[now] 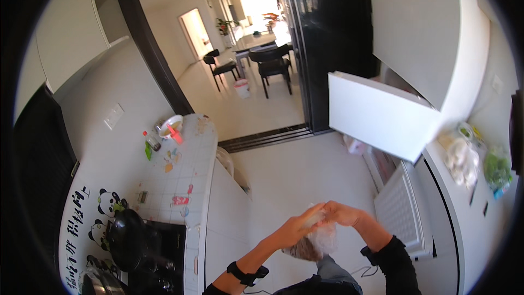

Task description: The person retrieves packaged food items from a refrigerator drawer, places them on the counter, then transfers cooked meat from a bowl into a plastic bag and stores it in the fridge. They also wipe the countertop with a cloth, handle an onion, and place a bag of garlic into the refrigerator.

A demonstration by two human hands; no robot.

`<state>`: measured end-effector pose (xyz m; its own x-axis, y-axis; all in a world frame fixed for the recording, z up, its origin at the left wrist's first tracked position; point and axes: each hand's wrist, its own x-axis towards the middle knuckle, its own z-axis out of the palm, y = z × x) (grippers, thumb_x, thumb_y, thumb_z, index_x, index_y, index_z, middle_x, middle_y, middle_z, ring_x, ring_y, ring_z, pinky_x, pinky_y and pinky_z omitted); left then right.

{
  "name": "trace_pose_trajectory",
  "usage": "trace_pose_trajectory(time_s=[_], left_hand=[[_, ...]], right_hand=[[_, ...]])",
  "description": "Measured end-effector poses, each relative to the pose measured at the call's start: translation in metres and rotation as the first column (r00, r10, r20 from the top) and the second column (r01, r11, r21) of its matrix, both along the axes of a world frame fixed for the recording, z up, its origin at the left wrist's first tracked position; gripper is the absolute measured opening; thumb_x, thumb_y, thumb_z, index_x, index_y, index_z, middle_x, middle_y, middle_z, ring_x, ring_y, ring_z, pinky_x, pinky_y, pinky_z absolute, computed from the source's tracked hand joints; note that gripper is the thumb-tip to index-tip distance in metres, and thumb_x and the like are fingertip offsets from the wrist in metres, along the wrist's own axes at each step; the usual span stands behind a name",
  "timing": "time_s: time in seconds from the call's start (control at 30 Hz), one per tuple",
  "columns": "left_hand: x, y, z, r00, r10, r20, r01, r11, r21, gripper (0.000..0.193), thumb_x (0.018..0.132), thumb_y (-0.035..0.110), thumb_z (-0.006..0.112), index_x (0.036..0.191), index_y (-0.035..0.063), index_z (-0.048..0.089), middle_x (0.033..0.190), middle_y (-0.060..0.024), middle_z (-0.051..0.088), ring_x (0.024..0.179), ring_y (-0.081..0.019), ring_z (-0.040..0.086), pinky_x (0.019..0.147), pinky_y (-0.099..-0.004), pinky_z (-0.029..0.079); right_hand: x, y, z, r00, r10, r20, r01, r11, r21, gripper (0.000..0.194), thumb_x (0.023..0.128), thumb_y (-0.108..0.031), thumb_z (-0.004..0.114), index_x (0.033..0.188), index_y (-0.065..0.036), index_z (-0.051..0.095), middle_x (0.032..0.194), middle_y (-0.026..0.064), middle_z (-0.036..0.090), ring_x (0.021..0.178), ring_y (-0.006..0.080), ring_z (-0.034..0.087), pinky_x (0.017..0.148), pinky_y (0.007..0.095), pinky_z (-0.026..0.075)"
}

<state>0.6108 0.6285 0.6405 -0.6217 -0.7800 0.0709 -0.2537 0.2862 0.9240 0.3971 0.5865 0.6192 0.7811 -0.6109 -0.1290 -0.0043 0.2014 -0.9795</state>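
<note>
Just in front of my body, my left hand [295, 228] and my right hand [343, 214] meet at the top of a clear plastic bag [326, 238]. Both hands pinch its gathered film, and the bag hangs below them. Something brown [302, 250] shows through its lower left part; what it is, I cannot tell. My fingers partly hide the upper part of the bag.
On my right, a white refrigerator door [380, 116] stands open above a pulled-out white freezer drawer or lower door [400, 209]. The right counter holds bagged white vegetables [460, 157] and bagged greens [497, 167]. A black wok [127, 237] sits on the left cooktop [174, 250].
</note>
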Motion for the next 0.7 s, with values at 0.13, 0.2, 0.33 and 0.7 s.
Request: trace_pose_trajectory(time_s=[0.13,0.2,0.33,0.7], left_hand=[[-0.004,-0.067,0.017,0.982,0.175,0.064,-0.173,0.984,-0.035,0.057,0.09,0.015,0.053,0.142,0.0065,0.03,0.115,-0.0255,0.058,0.104,-0.0405,0.059,0.087,-0.0403,0.047],[-0.005,-0.105,0.012,0.937,0.304,0.17,-0.298,0.953,-0.058,0.052,0.088,0.01,0.053,0.138,0.0036,0.037,0.109,-0.0272,0.059,0.101,-0.0421,0.06,0.085,-0.0395,0.048],[0.005,-0.177,-0.006,0.877,0.473,0.082,-0.434,0.855,-0.285,0.042,0.083,0.0,0.05,0.124,-0.001,0.049,0.1,-0.0278,0.061,0.093,-0.0436,0.061,0.077,-0.0396,0.05],[0.112,-0.41,-0.063,0.491,0.803,-0.339,-0.576,0.591,0.565,0.024,0.089,0.004,0.047,0.109,0.0011,0.06,0.094,-0.0084,0.064,0.082,-0.0182,0.062,0.072,-0.0311,0.051]], right_hand=[[0.009,-0.088,0.002,0.947,-0.159,0.278,0.102,0.973,0.208,0.023,0.084,-0.012,0.07,0.102,0.003,0.067,0.087,0.0035,0.066,0.077,0.0085,0.058,0.07,0.0228,0.045],[0.009,-0.131,0.004,0.925,-0.251,0.284,0.177,0.949,0.262,0.023,0.085,-0.012,0.069,0.103,0.002,0.067,0.089,0.0039,0.066,0.078,0.0086,0.058,0.069,0.023,0.045],[0.018,-0.206,0.014,0.949,-0.247,0.196,0.185,0.939,0.289,0.024,0.086,-0.013,0.068,0.105,0.001,0.065,0.094,0.0058,0.066,0.081,0.0112,0.061,0.069,0.0259,0.048],[-0.021,-0.382,0.066,0.579,-0.815,0.038,0.754,0.517,-0.404,0.031,0.087,-0.011,0.065,0.112,0.005,0.057,0.097,0.0143,0.067,0.086,0.0223,0.066,0.072,0.0322,0.056]])
